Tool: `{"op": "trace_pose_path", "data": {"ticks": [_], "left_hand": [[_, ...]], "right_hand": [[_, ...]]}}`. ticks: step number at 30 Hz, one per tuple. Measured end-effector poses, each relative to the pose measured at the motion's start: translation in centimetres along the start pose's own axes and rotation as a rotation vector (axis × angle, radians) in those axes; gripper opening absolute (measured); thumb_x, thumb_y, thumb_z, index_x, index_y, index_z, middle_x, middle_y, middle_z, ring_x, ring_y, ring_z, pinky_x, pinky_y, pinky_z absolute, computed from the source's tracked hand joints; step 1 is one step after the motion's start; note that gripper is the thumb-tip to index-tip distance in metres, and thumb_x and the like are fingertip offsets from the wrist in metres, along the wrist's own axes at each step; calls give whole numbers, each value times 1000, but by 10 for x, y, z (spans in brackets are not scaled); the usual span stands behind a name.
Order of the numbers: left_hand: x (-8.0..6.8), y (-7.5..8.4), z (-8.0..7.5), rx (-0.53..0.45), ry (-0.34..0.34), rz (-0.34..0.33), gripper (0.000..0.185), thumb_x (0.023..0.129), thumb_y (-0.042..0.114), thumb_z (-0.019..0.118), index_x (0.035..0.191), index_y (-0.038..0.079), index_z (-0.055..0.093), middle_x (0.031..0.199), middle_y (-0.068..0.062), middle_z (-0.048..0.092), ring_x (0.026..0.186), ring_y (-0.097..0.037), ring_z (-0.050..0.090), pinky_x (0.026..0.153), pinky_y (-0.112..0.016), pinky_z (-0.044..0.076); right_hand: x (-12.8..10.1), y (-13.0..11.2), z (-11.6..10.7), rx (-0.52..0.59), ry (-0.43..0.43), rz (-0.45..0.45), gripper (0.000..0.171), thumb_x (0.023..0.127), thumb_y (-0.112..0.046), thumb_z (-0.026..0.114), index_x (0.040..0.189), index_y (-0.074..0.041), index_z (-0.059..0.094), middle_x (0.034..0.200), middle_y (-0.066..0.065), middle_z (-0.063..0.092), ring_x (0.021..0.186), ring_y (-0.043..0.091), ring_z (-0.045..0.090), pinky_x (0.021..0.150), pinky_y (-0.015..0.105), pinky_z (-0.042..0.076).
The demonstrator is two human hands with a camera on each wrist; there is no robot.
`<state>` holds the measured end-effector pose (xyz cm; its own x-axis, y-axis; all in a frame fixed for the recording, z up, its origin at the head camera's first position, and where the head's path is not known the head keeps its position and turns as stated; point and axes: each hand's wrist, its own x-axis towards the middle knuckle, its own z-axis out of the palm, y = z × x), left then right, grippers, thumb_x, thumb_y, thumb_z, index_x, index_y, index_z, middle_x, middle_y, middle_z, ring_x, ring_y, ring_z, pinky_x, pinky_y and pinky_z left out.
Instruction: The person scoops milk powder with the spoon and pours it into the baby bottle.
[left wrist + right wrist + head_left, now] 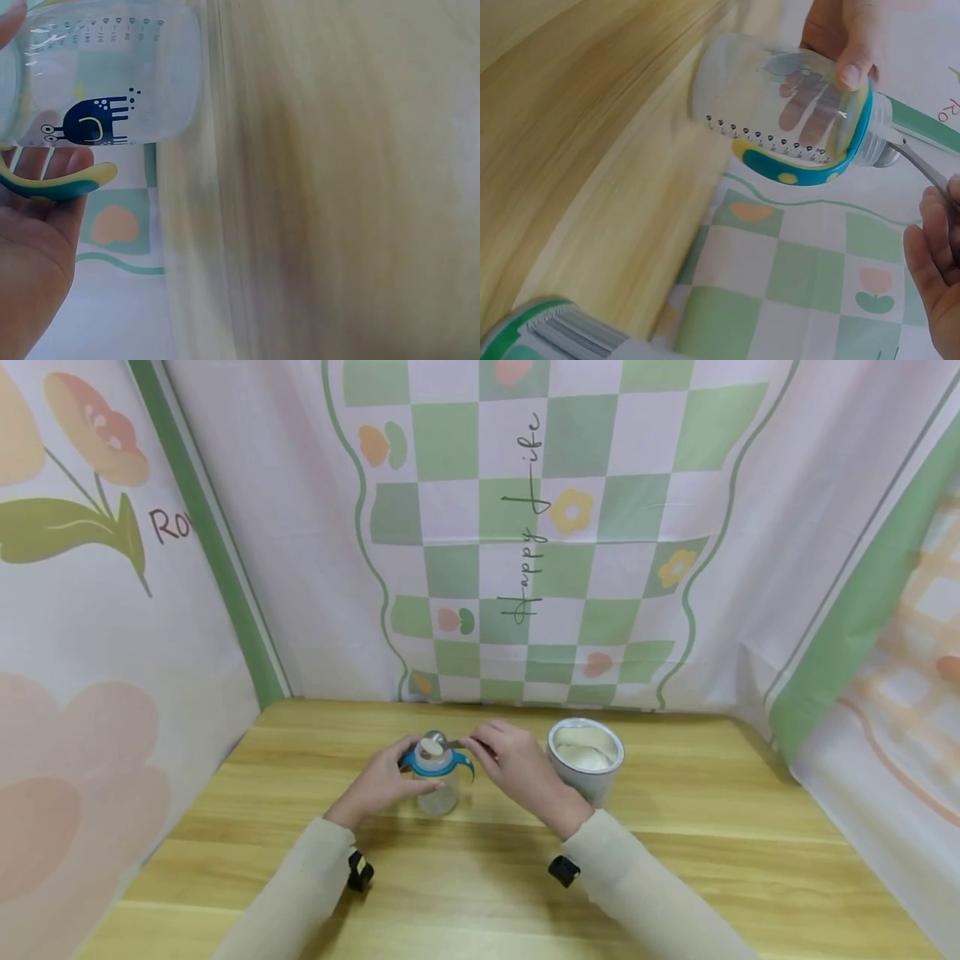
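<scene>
A clear baby bottle (438,797) with a blue-and-yellow two-handled collar stands upright on the table, uncapped. My left hand (382,782) grips it near the collar, thumb in front and fingers behind. Dark measuring marks and a navy animal print show on the bottle (112,75) in the left wrist view. Between thumb and fingers, my right hand (517,768) pinches the handle of a metal spoon (926,166). The spoon's bowl is at the bottle's open mouth, with something whitish there in the head view. How much it carries I cannot tell.
Right of the bottle, close by my right forearm, stands an open can (592,785) with pale powder inside. The wooden table (480,893) ends at a printed curtain (510,652) behind. More cloth hangs at both sides.
</scene>
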<state>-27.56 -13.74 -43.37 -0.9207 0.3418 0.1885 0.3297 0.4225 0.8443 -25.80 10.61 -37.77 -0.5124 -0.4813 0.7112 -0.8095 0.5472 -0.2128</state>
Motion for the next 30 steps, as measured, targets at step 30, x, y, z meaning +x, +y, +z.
{"op": "trace_pose_path", "data": {"ticks": [30], "left_hand": [[-1,2,1,-20,0,-38,78,80,31,88,147,16,49,126,-1,63,112,-18,60,97,-45,49]], "right_hand": [[-6,-2,-13,-416,-90,-421,7,89,-10,78,90,-5,73,79,3,61,72,14,61,61,21,53]]}}
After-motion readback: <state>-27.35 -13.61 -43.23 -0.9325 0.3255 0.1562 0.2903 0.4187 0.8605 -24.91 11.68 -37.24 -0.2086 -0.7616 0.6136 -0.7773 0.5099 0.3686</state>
